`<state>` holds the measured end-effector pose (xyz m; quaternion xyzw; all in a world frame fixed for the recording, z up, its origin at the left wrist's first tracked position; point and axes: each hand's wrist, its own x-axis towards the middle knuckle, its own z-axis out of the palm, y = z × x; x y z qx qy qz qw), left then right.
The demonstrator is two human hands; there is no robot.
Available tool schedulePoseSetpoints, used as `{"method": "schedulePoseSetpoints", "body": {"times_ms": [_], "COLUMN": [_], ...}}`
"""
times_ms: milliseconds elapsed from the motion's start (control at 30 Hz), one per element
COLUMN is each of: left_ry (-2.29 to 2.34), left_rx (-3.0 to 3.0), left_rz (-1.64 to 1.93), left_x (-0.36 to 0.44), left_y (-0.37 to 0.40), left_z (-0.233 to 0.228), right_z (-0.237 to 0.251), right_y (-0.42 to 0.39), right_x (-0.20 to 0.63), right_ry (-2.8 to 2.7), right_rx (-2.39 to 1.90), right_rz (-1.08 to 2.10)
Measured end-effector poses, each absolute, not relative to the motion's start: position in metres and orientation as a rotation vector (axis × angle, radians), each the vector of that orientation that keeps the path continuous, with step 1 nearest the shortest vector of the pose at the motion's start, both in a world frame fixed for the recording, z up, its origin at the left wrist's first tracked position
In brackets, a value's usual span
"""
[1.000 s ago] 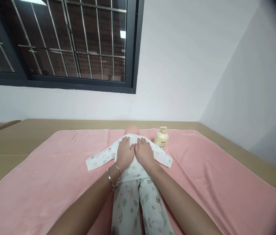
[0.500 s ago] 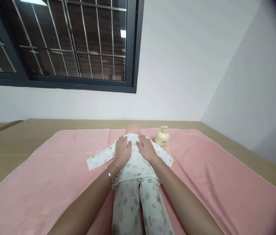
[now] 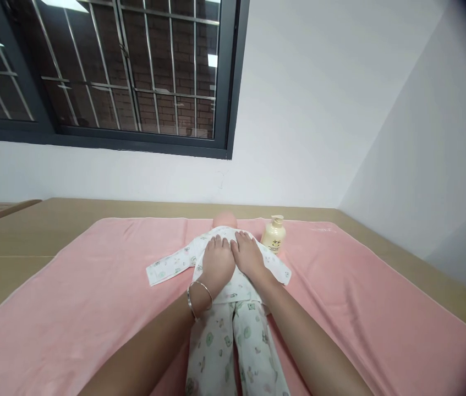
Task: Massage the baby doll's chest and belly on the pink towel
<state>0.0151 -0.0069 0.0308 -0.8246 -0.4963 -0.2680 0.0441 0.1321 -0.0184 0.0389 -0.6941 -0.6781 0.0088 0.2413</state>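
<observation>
In the head view, your left hand (image 3: 218, 263) and right hand (image 3: 248, 255) lie side by side on the chest of the doll (image 3: 239, 290), and they seem to touch. Both look mostly flat, with fingers pointing away from you. Neither seems to grip anything, but your palms are hidden, so I can't tell if a bit of cloth is pinched under them.

What could go wrong? If you push too hard or rub with dry palms, the shirt could bunch up, or the doll could slip along the pink cloth (image 3: 104, 297). The bracelet (image 3: 190, 301) on your left wrist could snag the shirt. If your right hand swings out and forward, it could bump the bottle (image 3: 274, 236), which stands upright near it, just past the right sleeve (image 3: 277, 267).

The doll lies stretched out long, the same way your fingers point. Its round head (image 3: 224, 219) is just beyond your fingertips, and its trousers (image 3: 212, 344) run back toward you between your arms. The left sleeve (image 3: 170, 268) sticks out to the left of your left hand. I can't see which way its face is turned.
</observation>
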Motion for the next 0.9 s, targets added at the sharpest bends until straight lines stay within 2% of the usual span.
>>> {"method": "schedulePoseSetpoints", "body": {"times_ms": [133,267,433,600,767,900], "left_ry": [-1.738,-1.935,-1.829,-1.741,-1.718,-1.721], "left_rx": [-2.597,-2.602,-2.502,-2.412,-2.451,-2.558], "left_rz": [-0.999,-0.985,-0.828,-0.694,-0.665,-0.858], "left_x": [-0.004,-0.016,-0.004,0.009,0.011,-0.001], "left_y": [0.027,0.049,0.026,-0.008,-0.014,0.013], "left_z": [0.025,0.02,0.028,0.043,0.047,0.037], "right_z": [0.053,0.056,0.043,0.031,0.036,0.045], "right_y": [-0.046,-0.054,-0.022,-0.002,-0.01,-0.029], "right_x": [0.102,0.09,0.121,0.147,0.139,0.115], "right_ry": [-1.943,-2.046,-1.963,-1.823,-1.865,-1.916], "right_rx": [-2.087,-2.01,-1.775,-1.814,-1.914,-2.029], "right_rz": [-0.125,-0.102,0.11,0.199,0.0,-0.252]}}
